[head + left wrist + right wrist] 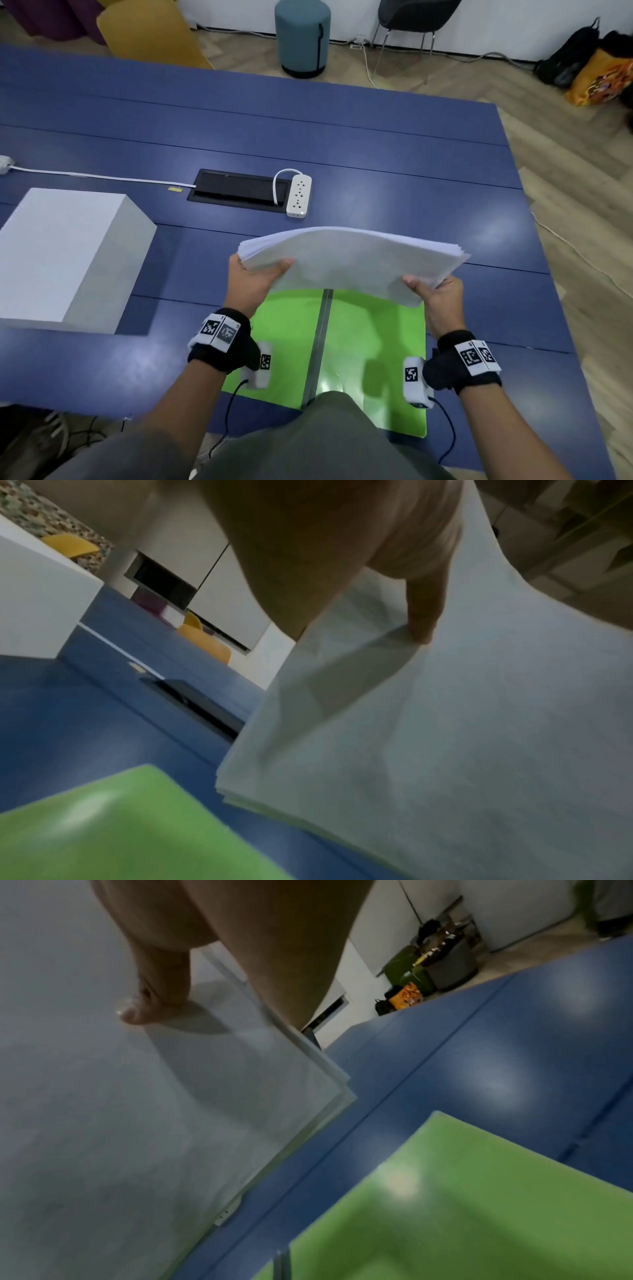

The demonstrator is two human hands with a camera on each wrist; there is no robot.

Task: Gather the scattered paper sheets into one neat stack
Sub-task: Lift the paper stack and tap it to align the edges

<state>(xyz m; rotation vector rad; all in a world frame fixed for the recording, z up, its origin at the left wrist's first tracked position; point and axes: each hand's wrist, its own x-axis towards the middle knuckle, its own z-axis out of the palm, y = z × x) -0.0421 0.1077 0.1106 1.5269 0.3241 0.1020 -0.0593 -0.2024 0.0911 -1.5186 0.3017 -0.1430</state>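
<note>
Nearest me, a green mat (373,342) lies on the blue table (376,154) under my wrists. Just above it I hold the paper stack (349,263) in the air, sagging at its sides. My left hand (255,279) grips its left edge, thumb on top, and my right hand (436,296) grips its right edge the same way. A white box (68,253) sits to the left. Farther out, a power strip (298,196) lies beside a black cable hatch (236,191).
</note>
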